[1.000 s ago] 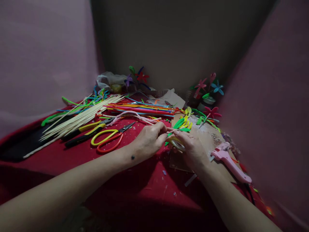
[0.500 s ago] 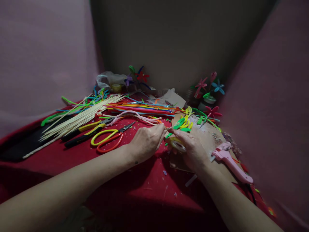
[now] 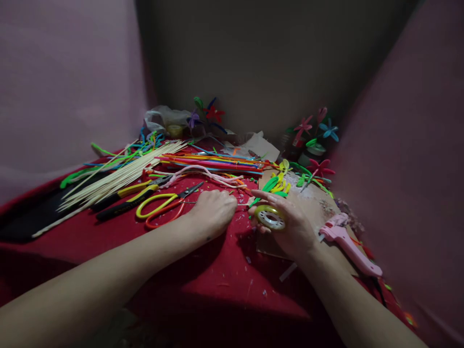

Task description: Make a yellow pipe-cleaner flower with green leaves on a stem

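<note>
Head view: I log the left hand [image 3: 216, 209] curled into a fist, knuckles up, closed round a thin, straight rod [image 3: 243, 205]. One length of the rod shows left of the fist, above the scissors; a shorter one runs right, toward the fingertips of the other hand. Its material I cannot tell.

The right hand [image 3: 288, 220] holds a tape roll [image 3: 264, 216], a ring with a smooth, yellowish-green edge and a white, perforated core. The roll sits against the fingers, clear of the surface; forefinger extended above it. Whether the fingertips touch the rod I cannot tell.

Surface [image 3: 224, 282]: draped in matte red cloth, dotted with small pale scraps. Beside the left hand I note scissors [image 3: 180, 195] with rounded yellow and orange-red loops and dark metal blades, then pliers [image 3: 139, 197] with black-and-yellow grips. Beyond lies a fan of slender, pale sticks [image 3: 123, 176]. Fuzzy pipe cleaners [image 3: 213, 163] form a straight multicolored bundle behind the hands; softer pink strands [image 3: 197, 169] bend in front.

Near the right hand: flat brown cardboard [image 3: 313, 205], fuzzy green leaf shapes [image 3: 270, 184], curled yellow pieces [image 3: 281, 183] and a glossy pink glue gun [image 3: 342, 239].
</note>
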The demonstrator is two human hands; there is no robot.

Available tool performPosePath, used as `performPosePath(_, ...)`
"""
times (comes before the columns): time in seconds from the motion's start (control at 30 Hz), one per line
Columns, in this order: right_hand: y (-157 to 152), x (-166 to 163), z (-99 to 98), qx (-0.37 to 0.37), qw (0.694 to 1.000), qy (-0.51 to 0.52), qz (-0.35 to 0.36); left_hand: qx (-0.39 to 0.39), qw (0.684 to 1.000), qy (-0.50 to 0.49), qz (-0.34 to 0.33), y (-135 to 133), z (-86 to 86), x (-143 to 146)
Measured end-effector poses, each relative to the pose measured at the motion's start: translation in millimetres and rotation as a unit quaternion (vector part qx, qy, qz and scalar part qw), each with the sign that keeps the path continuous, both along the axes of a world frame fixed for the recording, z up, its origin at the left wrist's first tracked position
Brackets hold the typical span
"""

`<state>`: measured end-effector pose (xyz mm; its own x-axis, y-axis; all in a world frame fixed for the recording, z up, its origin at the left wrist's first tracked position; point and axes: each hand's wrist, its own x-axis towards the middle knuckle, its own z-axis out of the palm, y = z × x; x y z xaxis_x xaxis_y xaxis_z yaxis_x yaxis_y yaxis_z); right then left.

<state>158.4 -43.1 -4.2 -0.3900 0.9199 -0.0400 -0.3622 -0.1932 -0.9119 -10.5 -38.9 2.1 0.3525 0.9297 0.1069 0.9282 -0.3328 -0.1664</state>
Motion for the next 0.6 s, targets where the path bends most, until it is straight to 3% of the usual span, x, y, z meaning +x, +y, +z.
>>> performPosePath(0.2,-1,1,-0.5,0.015,1.0,-0.004,0.005,0.031,0.999,0.006,0.007,4,1.5,-12)
performPosePath(0.4,-2,-2,0.4,0.041,0.998,-0.02,-0.031,0.127,0.987,-0.055,-0.084,-2,10.5,-11)
performPosePath(0.6,-3,-2,1.6,0.042,0.998,-0.027,-0.035,0.066,0.996,-0.045,-0.038,-4,7.7,-10)
